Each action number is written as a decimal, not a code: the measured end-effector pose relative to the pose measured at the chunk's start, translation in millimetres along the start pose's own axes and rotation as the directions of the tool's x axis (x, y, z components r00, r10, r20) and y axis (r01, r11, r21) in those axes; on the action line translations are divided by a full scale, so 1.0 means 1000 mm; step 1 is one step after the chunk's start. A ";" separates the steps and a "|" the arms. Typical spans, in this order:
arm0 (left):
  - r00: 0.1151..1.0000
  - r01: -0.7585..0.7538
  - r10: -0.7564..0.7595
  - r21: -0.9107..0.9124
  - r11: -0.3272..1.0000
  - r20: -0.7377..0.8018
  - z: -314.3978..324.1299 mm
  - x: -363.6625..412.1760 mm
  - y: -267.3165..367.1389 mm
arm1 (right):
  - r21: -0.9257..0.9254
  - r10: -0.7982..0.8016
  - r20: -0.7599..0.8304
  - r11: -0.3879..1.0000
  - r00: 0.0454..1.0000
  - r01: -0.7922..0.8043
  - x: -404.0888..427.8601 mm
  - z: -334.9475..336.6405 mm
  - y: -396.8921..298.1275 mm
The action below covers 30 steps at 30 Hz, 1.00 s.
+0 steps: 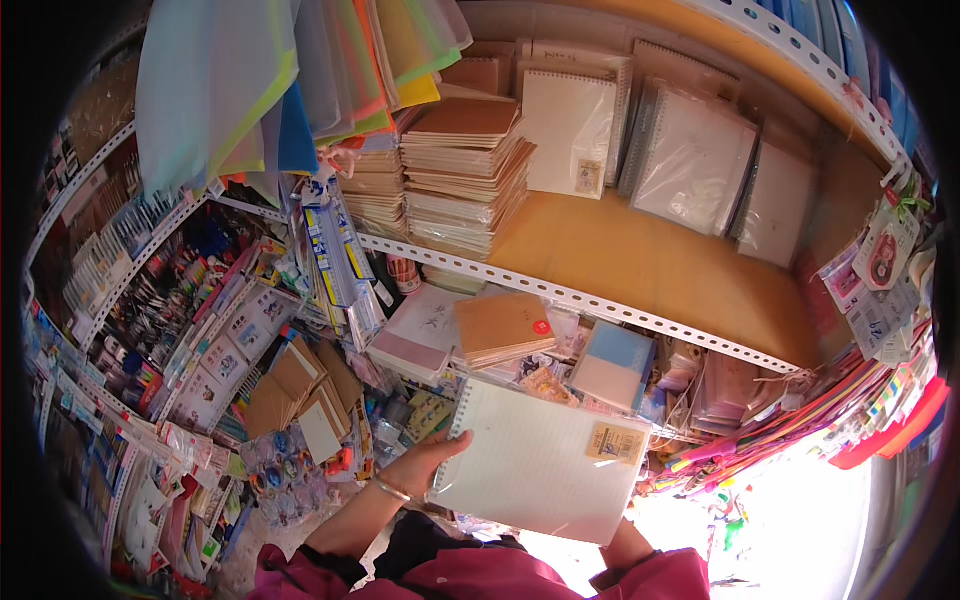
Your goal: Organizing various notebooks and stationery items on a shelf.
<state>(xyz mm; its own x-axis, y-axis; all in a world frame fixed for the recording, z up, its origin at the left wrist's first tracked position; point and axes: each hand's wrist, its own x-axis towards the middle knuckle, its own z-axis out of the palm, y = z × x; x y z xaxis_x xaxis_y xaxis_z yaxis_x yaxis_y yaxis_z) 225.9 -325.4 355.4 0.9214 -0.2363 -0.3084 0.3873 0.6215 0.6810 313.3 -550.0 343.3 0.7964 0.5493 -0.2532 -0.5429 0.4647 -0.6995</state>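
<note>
A large spiral notebook (536, 461) in a clear sleeve, with pale ruled paper and a tan label, is held tilted in front of my body. My left hand (431, 457) grips its wire-bound edge, thumb on top and a bangle at the wrist. At the lower right corner, my right hand (626, 534) is mostly hidden behind the notebook; only a little of it and the wrist show. Just beyond the notebook lie a small pile of brown-covered notebooks (502, 326) and a blue-and-pink notebook (613, 364).
A wooden shelf (645, 262) with a perforated white metal edge runs above my hands. It bears stacked notebooks (465, 172) and sleeved spiral pads (694, 154). Mesh zip pouches (225, 90) hang at upper left, over pen racks (180, 277). Hanging packets (877, 270) border the right side.
</note>
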 end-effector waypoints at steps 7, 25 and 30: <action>0.997 -0.072 0.065 0.153 0.986 0.046 0.012 0.004 0.029 | 0.163 -0.587 -0.028 0.796 0.809 0.583 -0.046 -0.039 -0.104; 0.980 -0.081 0.043 0.197 0.977 0.193 0.011 0.033 0.045 | -0.924 -0.822 0.175 0.052 0.541 0.379 0.020 0.081 0.002; 0.934 -0.239 0.150 0.258 0.936 0.324 -0.043 0.061 0.044 | -0.876 -0.654 0.481 -0.327 0.583 0.356 0.010 0.114 0.069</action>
<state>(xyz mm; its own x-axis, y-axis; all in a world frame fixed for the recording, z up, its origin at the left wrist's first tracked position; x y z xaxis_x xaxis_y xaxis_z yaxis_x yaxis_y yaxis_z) 297.8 -280.4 337.7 0.9285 -0.3701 0.0292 0.1500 0.4460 0.8824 253.1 -433.3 369.2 0.6916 0.3503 0.6317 0.6940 -0.5647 -0.4467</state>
